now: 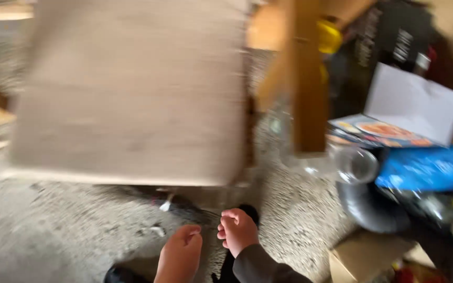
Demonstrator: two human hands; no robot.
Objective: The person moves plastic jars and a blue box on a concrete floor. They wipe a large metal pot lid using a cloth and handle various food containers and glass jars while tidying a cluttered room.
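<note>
Looking down through heavy motion blur at two hands low in the frame, close together over a speckled grey floor (53,236). Left hand (180,255) bare-wristed, fingers curled inward, seemingly empty, though blur leaves that uncertain. Right hand (237,229) in a dark sleeve (260,267), knuckles bunched into a loose fist just beside the left; cannot tell whether anything sits inside it. Just beyond the fingertips, a dark object (184,204) with a small white bit lying on the floor, too smeared to identify, nearest thing to both hands.

Filling the upper left, a broad pale wooden board (132,89), its lower edge hanging over the floor just above that dark object and blocking the view behind. Right of it, orange-brown wooden posts (308,78) standing upright, with a yellow item (329,36) up against them. Near the post's foot, a clear glass jar (355,165) lying on its side. Further right, clutter piled closely: a white sheet of card (415,102) tilted up, a printed box showing food (381,131), a blue package (428,167), a grey ribbed hose (365,207) curving beneath, and a brown cardboard box (365,257) at the lower right, near the sleeve.
</note>
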